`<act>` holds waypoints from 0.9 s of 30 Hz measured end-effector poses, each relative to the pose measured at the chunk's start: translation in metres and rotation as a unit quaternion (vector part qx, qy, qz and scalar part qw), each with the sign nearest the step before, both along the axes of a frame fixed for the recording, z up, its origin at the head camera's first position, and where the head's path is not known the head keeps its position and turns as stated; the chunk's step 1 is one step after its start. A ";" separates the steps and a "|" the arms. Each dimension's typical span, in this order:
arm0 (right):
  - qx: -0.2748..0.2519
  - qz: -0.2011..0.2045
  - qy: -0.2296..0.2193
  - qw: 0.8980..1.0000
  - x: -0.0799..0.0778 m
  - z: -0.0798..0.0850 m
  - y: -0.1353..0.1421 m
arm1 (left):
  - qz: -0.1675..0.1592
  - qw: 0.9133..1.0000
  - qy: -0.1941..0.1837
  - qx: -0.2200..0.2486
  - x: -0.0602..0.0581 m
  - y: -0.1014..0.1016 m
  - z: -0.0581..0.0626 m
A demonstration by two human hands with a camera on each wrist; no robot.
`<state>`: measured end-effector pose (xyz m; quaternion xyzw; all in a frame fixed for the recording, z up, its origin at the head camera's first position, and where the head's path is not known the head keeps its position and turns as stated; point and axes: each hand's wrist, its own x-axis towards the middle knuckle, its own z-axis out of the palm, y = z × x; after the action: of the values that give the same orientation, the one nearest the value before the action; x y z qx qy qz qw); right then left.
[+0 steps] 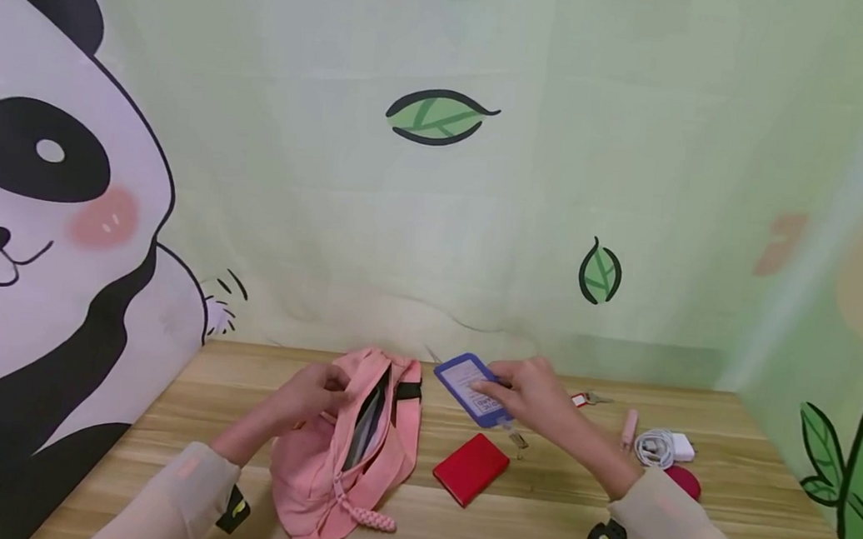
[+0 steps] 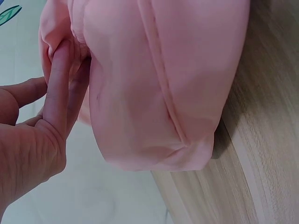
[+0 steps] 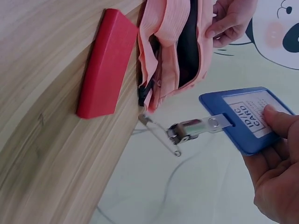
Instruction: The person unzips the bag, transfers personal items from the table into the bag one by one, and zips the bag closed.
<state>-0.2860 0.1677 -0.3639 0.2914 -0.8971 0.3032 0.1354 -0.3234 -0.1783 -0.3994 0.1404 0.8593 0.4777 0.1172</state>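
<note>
Your right fingers (image 3: 264, 165) pinch the card holder (image 3: 242, 122); your left fingers (image 2: 58, 93) pinch the bag (image 1: 313, 462). The dangling pin (image 3: 161, 139) could catch the bag if swung close.

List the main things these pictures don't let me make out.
- Depths of the pink bag: dark in the head and right wrist views, screened by its own sides.
- Fine print on the badge: too small in the right wrist view, partly covered by the right hand.
- Key: too small in the head view to count.
- Round dark-pink item: partly behind the right sleeve, head view.
</note>
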 end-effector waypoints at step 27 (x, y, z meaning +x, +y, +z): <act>-0.150 -0.040 -0.190 0.969 -0.016 -0.007 -0.032 | 0.001 1.000 -0.004 0.000 0.000 0.001 0.002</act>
<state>-0.3018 0.1358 -0.3708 0.1690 -0.8615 0.4785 0.0169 -0.3231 -0.1773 -0.3977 0.1375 0.8592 0.4780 0.1200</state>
